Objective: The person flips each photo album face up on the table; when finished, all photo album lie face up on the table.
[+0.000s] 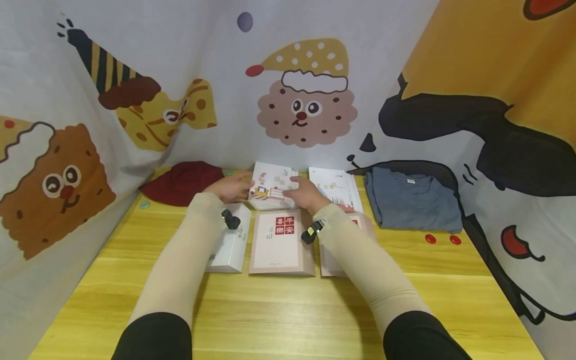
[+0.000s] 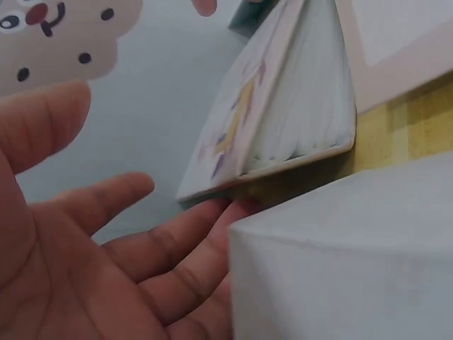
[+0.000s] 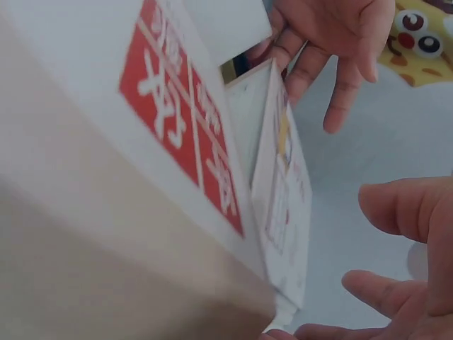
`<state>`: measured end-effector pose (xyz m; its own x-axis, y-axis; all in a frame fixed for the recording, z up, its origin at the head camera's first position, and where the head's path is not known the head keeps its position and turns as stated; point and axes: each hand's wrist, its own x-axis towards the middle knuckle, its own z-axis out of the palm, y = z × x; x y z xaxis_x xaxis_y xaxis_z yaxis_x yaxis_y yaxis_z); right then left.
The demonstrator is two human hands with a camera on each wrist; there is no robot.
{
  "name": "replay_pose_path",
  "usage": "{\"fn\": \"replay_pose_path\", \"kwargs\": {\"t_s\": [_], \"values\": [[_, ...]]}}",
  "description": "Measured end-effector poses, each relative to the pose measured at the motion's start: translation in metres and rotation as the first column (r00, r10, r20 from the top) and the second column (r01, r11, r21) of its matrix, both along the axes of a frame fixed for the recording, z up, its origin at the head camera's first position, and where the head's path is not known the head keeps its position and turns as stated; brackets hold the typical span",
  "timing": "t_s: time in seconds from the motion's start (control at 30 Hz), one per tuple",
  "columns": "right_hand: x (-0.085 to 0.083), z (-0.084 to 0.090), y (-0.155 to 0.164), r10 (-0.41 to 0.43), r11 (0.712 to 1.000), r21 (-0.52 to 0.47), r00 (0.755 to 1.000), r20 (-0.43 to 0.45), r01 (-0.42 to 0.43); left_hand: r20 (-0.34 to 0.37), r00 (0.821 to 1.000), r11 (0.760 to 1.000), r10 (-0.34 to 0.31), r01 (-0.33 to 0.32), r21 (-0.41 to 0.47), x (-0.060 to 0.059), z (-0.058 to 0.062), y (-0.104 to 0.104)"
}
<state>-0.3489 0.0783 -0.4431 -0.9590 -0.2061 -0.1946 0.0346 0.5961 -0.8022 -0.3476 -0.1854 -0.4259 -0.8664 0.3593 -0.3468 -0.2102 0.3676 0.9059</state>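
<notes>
- The truck-picture book point(image 1: 272, 184) lies at the back of the table point(image 1: 279, 320), between both hands; the right hand point(image 1: 309, 194) covers part of its right side.
- The left hand point(image 1: 231, 188) is spread wide, fingers nearly straight; the book and the white box point(image 1: 236, 245) hide some fingertips.
- The right hand's thumb and forefinger stand wide apart; the right wrist view cuts off its lower fingers, so their contact cannot be told.
- The right forearm point(image 1: 369, 265) hides much of the right-hand pink book point(image 1: 332, 260).

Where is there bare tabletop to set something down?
Free: tabletop between the forearms, nearer than the pink-bordered boxes; also outside the right forearm, nearer than the red discs. Crowded: around the left hand and right hand, at the illustrated book.
</notes>
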Motion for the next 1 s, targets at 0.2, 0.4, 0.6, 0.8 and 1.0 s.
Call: {"fn": "replay_pose_path", "kwargs": {"t_s": [0.2,0.4,0.6,0.8,1.0], "values": [[0.017,0.008,0.003,0.045,0.999,0.002,0.997,-0.057,-0.045,-0.108,0.992,0.993,0.072,-0.081,-0.083,0.016,0.009,-0.016],[0.041,0.011,0.002,0.137,0.988,-0.054,0.987,-0.082,-0.142,-0.166,0.979,0.985,0.119,-0.138,-0.104,0.044,0.013,-0.034],[0.066,0.014,-0.008,0.190,0.973,-0.111,0.976,-0.102,-0.201,-0.206,0.972,0.985,0.117,-0.140,-0.105,0.074,0.013,-0.044],[0.089,0.018,-0.018,0.239,0.960,-0.131,0.967,-0.087,-0.249,-0.269,0.958,0.979,0.096,-0.139,-0.148,0.098,0.010,-0.055],[0.107,0.016,-0.031,0.278,0.941,-0.186,0.959,-0.051,-0.283,-0.292,0.953,0.976,0.085,-0.139,-0.167,0.116,0.004,-0.071]]}}
